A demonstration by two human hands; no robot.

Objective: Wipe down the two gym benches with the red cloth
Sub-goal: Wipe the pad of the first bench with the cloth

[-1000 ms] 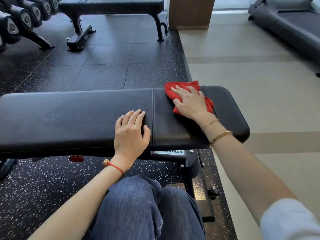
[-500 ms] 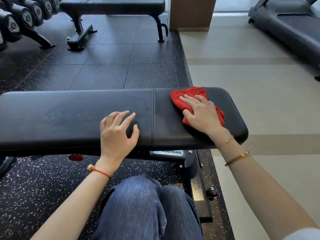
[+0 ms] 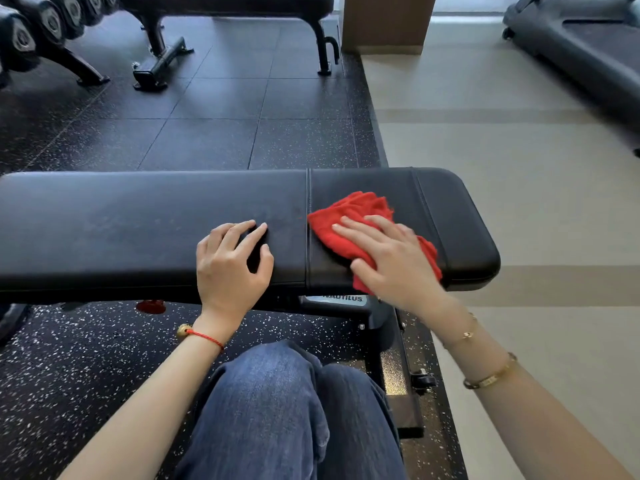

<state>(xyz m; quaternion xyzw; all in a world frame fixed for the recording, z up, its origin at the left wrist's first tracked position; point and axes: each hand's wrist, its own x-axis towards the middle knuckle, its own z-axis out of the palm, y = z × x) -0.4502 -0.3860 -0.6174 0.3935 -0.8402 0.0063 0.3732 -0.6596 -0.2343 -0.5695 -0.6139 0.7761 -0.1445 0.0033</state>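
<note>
Kneeling close, the left hand (image 3: 232,263) rests loose-fingered on the near bench (image 3: 138,223); the right hand (image 3: 391,258) presses the red cloth (image 3: 349,220) flat, right of the seam. Overlapping, even strokes would suit. The far bench (image 3: 225,1) waits beyond.

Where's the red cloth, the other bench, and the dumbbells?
red cloth (image 3: 349,211), head view, on its bunched far edge.
far bench (image 3: 225,2), head view, on its black pad.
dumbbells (image 3: 20,39), head view, on one dumbbell's end.
</note>
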